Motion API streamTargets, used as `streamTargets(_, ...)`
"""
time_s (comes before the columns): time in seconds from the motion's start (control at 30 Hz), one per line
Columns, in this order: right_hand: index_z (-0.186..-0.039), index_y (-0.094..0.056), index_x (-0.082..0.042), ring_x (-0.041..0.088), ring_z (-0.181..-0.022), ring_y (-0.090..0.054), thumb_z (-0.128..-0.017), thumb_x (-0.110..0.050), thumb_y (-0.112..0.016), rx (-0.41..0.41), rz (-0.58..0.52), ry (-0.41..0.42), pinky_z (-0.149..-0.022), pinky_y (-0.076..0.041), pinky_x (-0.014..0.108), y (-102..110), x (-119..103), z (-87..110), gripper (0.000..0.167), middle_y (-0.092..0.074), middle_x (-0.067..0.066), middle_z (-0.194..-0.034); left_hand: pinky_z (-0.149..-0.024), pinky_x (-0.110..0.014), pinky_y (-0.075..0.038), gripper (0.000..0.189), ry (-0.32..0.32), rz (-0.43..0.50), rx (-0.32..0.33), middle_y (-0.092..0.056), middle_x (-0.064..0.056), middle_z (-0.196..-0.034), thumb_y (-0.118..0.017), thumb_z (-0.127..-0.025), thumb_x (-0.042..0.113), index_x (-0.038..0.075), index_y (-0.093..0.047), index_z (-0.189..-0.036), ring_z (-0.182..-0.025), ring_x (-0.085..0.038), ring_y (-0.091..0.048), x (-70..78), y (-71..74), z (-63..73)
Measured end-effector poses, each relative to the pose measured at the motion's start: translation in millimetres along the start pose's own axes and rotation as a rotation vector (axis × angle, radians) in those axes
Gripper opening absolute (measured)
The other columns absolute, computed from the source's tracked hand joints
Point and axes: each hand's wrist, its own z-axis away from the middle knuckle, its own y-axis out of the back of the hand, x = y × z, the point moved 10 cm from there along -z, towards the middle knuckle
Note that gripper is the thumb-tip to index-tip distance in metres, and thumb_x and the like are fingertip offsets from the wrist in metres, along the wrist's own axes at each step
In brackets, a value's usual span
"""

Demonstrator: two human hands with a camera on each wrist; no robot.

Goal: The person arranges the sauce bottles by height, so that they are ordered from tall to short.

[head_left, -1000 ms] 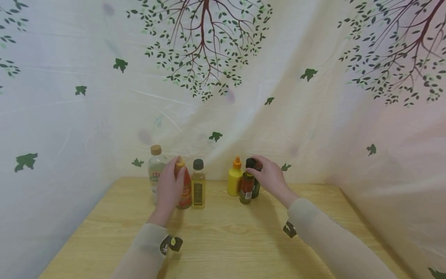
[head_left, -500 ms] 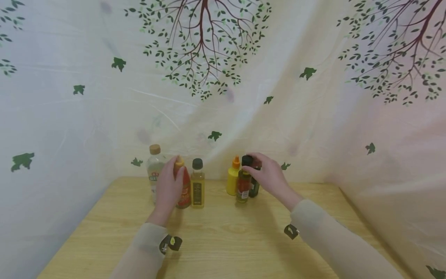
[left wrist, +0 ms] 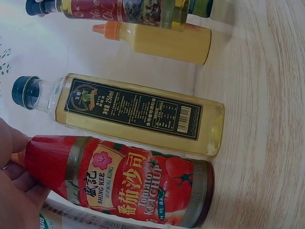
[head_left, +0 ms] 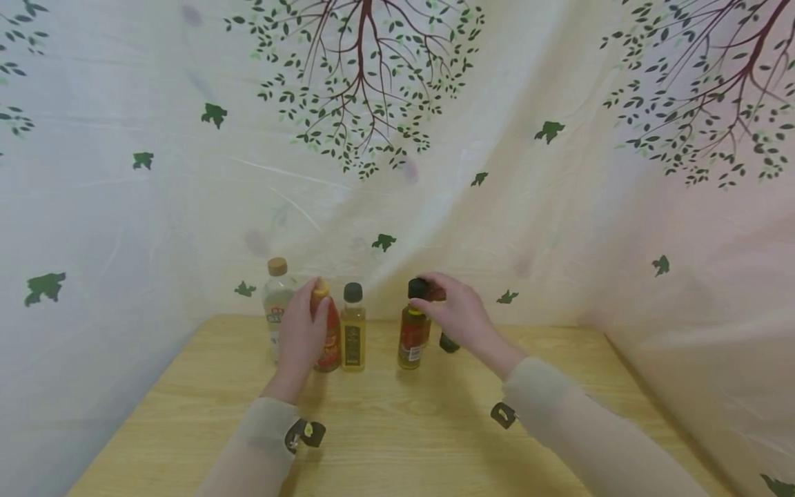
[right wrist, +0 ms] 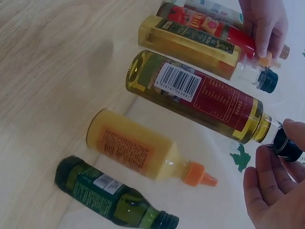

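Note:
My left hand (head_left: 301,338) grips the ketchup bottle (left wrist: 124,179) by its yellow-orange cap; the bottle stands upright on the table. With thumb and fingers, my right hand (head_left: 456,310) pinches the black cap of a red-labelled olive oil bottle (right wrist: 190,95). Whether its base touches the table, I cannot tell. Between the hands stands a square bottle of yellow oil (head_left: 354,338) with a dark cap. A yellow squeeze bottle (right wrist: 133,143) with an orange nozzle is mostly hidden behind the olive oil in the head view. Beside it is a small dark green bottle (right wrist: 107,193), partly covered by my right hand in the head view.
A clear bottle (head_left: 277,293) with a brown cap stands left of the ketchup, partly behind my left hand. The light wooden table (head_left: 397,428) ends at a white curtain (head_left: 435,207) printed with leaves, close behind the bottles.
My right hand has carried the olive oil bottle leftward, away from the dark green bottle and across the front of the yellow squeeze bottle. The left hand and ketchup have stayed put.

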Motion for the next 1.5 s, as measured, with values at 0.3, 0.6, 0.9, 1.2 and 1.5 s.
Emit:
streamTargets(0.3, -0.150, -0.066, -0.009, 0.025, -0.115, -0.074, -0.101, -0.026, -0.085, -0.011, 0.026, 0.042, -0.104, -0.060, 0.052, -26, -11, -8.0, 0.055, -0.077, 0.002, -0.121, -0.123, -0.060, -0.044, 0.049, 0.019, 0.007, 0.000, -0.057, -0.024, -0.156, -0.059, -0.116, 0.017, 0.001, -0.049, -0.161, -0.144, -0.042, -0.055, -1.2, -1.0, 1.2)
streamTargets(0.6, -0.154, -0.064, -0.011, 0.024, -0.113, -0.074, -0.101, -0.025, -0.084, -0.006, 0.049, 0.024, -0.100, -0.062, 0.048, -49, -15, -15.5, 0.058, -0.076, 0.005, -0.129, -0.122, -0.059, -0.046, 0.049, 0.002, 0.014, 0.012, -0.059, -0.024, -0.154, -0.060, -0.115, 0.016, 0.000, -0.049, -0.160, -0.142, -0.042, -0.057, -1.0, 0.1, 0.5)
streamTargets(0.9, -0.153, -0.064, -0.014, 0.025, -0.116, -0.072, -0.102, -0.028, -0.083, -0.015, 0.053, 0.007, -0.101, -0.062, 0.048, -62, -12, -18.0, 0.056, -0.075, 0.005, -0.133, -0.123, -0.060, -0.044, 0.049, 0.014, 0.009, 0.009, -0.058, -0.024, -0.155, -0.059, -0.115, 0.015, 0.000, -0.049, -0.161, -0.143, -0.043, -0.056, 0.7, 1.0, 0.3)
streamTargets(1.2, -0.155, -0.063, -0.015, 0.024, -0.117, -0.072, -0.103, -0.030, -0.083, -0.023, 0.039, -0.020, -0.102, -0.062, 0.047, -70, -5, -18.4, 0.058, -0.074, 0.003, -0.130, -0.123, -0.059, -0.044, 0.050, 0.014, 0.017, 0.006, -0.058, -0.024, -0.154, -0.060, -0.115, 0.015, 0.000, -0.048, -0.161, -0.143, -0.043, -0.056, 2.5, 2.1, 1.6)
streamTargets(1.5, -0.153, -0.064, -0.016, 0.020, -0.114, -0.073, -0.103, -0.028, -0.083, -0.028, 0.025, -0.017, -0.100, -0.062, 0.046, -75, -5, -16.9, 0.055, -0.075, 0.000, -0.127, -0.123, -0.058, -0.044, 0.049, 0.007, 0.011, 0.010, -0.058, -0.024, -0.154, -0.059, -0.115, 0.015, -0.001, -0.048, -0.161, -0.143, -0.043, -0.056, 1.9, 2.4, 0.8)
